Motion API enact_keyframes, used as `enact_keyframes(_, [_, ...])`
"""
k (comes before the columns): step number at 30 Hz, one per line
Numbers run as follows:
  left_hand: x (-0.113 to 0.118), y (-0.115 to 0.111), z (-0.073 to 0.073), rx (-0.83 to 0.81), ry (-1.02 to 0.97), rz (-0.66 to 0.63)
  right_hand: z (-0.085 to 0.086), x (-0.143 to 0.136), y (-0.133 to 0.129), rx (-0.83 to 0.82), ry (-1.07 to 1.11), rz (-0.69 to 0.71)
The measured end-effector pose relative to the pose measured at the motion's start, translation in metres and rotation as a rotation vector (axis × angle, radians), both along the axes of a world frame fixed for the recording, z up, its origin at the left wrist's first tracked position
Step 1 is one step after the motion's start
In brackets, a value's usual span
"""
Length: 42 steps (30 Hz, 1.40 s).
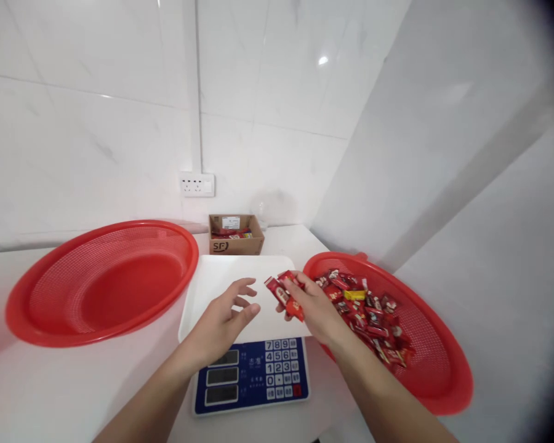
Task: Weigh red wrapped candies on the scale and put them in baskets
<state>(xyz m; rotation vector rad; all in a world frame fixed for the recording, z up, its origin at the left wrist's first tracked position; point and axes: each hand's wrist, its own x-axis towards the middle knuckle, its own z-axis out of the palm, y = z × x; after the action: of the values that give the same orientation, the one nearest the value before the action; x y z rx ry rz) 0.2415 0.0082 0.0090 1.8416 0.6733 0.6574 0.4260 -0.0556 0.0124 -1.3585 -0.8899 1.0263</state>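
Several red-wrapped candies (278,294) are gripped in my right hand (311,304), above the right part of the scale's white tray (221,277). My left hand (224,320) hovers over the front left of that tray, fingers spread and nothing in them. Below the tray shows the blue panel of the digital scale (253,387), with a keypad and three dark displays. To the right, a red plastic basket (436,351) holds a heap of wrapped candies (367,314), mostly red with one yellow. My right forearm covers part of its near side.
A second red basket (184,246) with nothing visible inside stands on the left of the white table (120,381). Behind the tray sits a small cardboard box (237,246) with wrapped packets in it. A wall socket (197,184) is above; a grey-white wall (466,203) bounds the right side.
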Motion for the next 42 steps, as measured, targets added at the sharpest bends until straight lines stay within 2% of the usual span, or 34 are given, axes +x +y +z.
enact_keyframes(3, [0.004,0.007,-0.008,-0.104,-0.075,0.007,-0.009,-0.027,0.016,0.061,-0.060,0.123])
enact_keyframes(7, [0.005,0.019,-0.017,-0.077,-0.123,0.159,-0.017,-0.043,0.034,0.160,-0.325,0.084])
enact_keyframes(13, [0.001,0.031,-0.024,-0.050,-0.182,0.289,-0.026,-0.041,0.047,0.189,-0.461,-0.010])
enact_keyframes(18, [-0.001,0.035,-0.020,-0.086,-0.289,0.333,-0.033,-0.028,0.046,0.182,-0.548,-0.104])
enact_keyframes(21, [-0.001,0.033,-0.014,-0.143,-0.369,0.289,-0.029,-0.029,0.037,0.175,-0.568,-0.069])
enact_keyframes(23, [-0.002,0.029,-0.010,-0.204,-0.437,0.240,-0.023,-0.034,0.029,0.155,-0.548,0.021])
enact_keyframes(27, [-0.004,0.019,-0.004,-0.380,-0.548,0.131,-0.014,-0.046,0.014,0.140,-0.315,0.147])
enact_keyframes(33, [-0.008,0.004,0.005,-0.514,-0.579,-0.205,-0.007,-0.061,-0.006,0.180,0.034,0.138])
enact_keyframes(39, [-0.016,-0.014,0.020,-0.629,-0.589,-0.304,0.017,-0.077,-0.034,0.221,0.118,0.268])
enact_keyframes(42, [-0.020,-0.021,0.025,-0.667,-0.598,-0.301,0.027,-0.083,-0.045,0.224,0.137,0.331])
